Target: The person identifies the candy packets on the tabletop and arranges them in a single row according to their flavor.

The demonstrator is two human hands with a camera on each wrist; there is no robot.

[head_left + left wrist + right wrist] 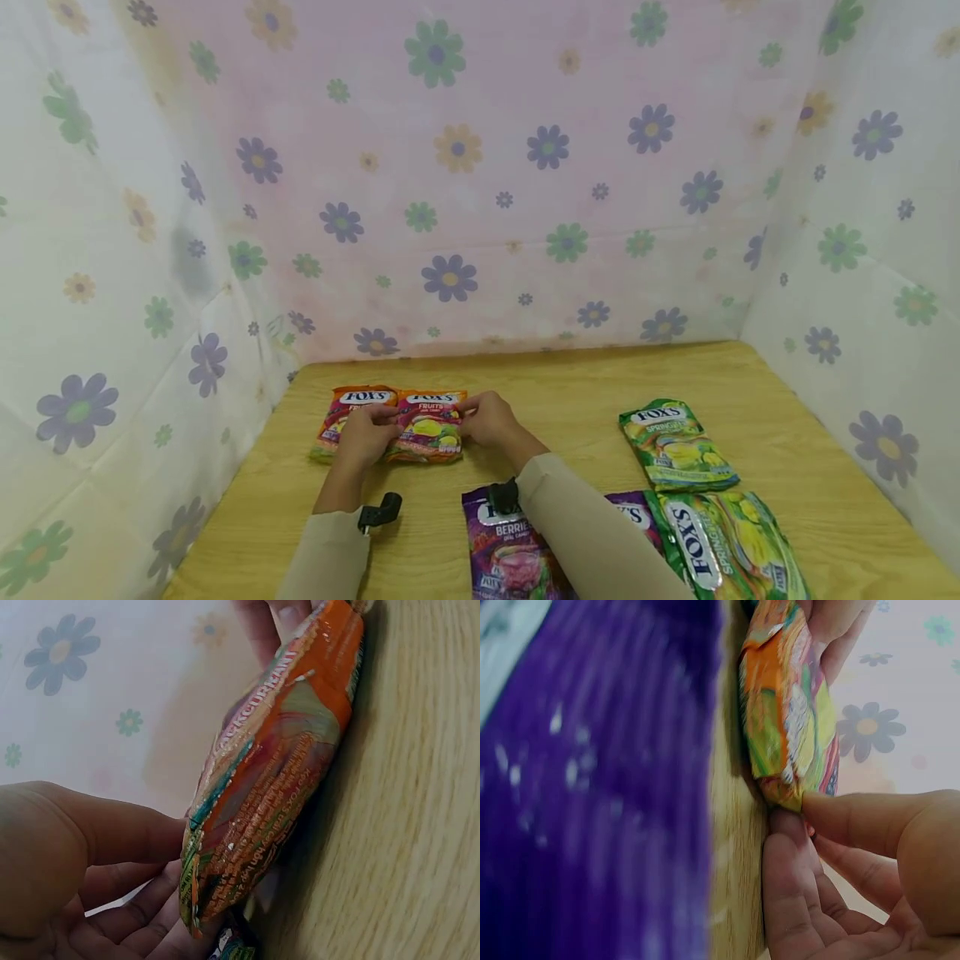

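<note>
An orange and dark-red Fox's Fruits candy bag (427, 427) lies between my two hands at the back left of the table. My left hand (372, 429) pinches its left edge, with the thumb on the printed bag (262, 802) in the left wrist view. Thumb and fingers of my right hand (491, 419) pinch the opposite edge, and the right wrist view shows that hand (855, 870) at the bag's corner. A second Fox's Fruits bag (365, 397) sits directly to the left, partly hidden behind my left hand.
Purple Fox's Berries bags (502, 546) lie at the front, partly covered by my right sleeve (585, 517). Two green Fox's Springtea-type bags (678, 450) are on the right. Flower-patterned cloth (480, 183) encloses the wooden table (555, 383) at the back and sides.
</note>
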